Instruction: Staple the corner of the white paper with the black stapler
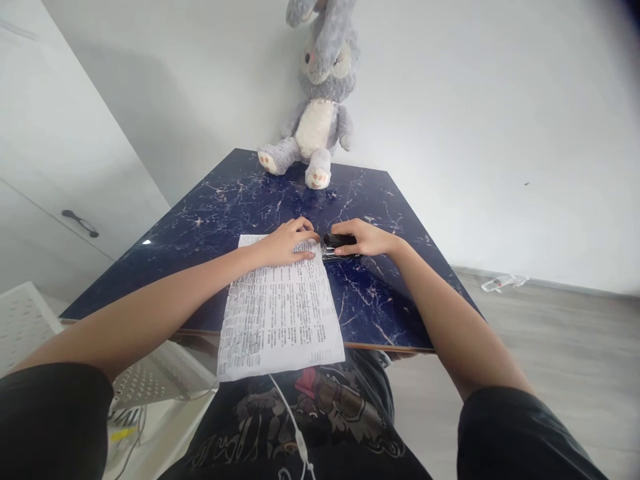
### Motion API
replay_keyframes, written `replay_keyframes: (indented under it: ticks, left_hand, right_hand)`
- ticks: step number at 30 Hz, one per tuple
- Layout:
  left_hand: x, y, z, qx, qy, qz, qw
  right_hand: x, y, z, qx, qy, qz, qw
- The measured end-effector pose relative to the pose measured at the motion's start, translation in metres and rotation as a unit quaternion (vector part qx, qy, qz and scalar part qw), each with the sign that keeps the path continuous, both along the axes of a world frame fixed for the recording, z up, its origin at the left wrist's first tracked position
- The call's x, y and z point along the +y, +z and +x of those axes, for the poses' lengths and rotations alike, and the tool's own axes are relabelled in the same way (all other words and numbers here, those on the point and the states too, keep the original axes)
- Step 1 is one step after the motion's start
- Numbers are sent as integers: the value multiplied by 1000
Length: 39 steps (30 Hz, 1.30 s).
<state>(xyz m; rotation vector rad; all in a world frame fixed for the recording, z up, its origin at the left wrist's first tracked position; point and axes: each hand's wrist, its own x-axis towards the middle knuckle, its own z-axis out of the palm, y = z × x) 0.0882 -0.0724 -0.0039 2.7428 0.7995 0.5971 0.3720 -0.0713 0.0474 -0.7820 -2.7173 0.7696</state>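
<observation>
Printed sheets of paper (285, 313) lie on the dark blue marbled table (215, 200), their near end hanging past the front edge. My left hand (287, 243) rests on the upper right part of the paper, fingers stretched out and pointing right. Beside the paper's right edge is a black stapler (341, 241), its front end at the upper right corner of the paper. My right hand (367, 239) is closed round the stapler from the right. Whether paper sits inside the stapler's jaws is too small to tell.
A grey plush rabbit (320, 127) sits at the table's far end against the wall. A white cabinet with a dark handle (80, 223) stands at left. White perforated baskets (155, 377) are below the table at left. A white power strip (503, 283) lies on the floor at right.
</observation>
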Motion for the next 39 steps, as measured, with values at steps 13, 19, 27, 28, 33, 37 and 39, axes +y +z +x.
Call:
replay_keyframes:
  ticks: [13,19,27,28,33,37,39]
  left_hand:
    - [-1,-3,3,-13,3,-16,1000]
    - [1,-2,4,3,8,-16,1000]
    - [1,-3,5,-20,-8,-45,999]
    - [2,-4,4,-29,-9,-47,998]
    - [4,-6,1,-47,-13,-42,998]
    - [5,-7,0,-20,-4,-29,999]
    - [5,-8,1,-20,2,-29,999]
  right_hand:
    - [-5,1,-8,-35,-31,38,998]
    - [-13,3,-15,-60,-34,40,997]
    - [-29,-3,-31,-201,-83,157,963]
    - [-30,-6,-35,-209,-92,181,957]
    - [-27,-6,-41,-196,-92,165,962]
    - [-15,7,-11,-170,-118,78,975]
    - [-9,11,4,-140,-210,106,962]
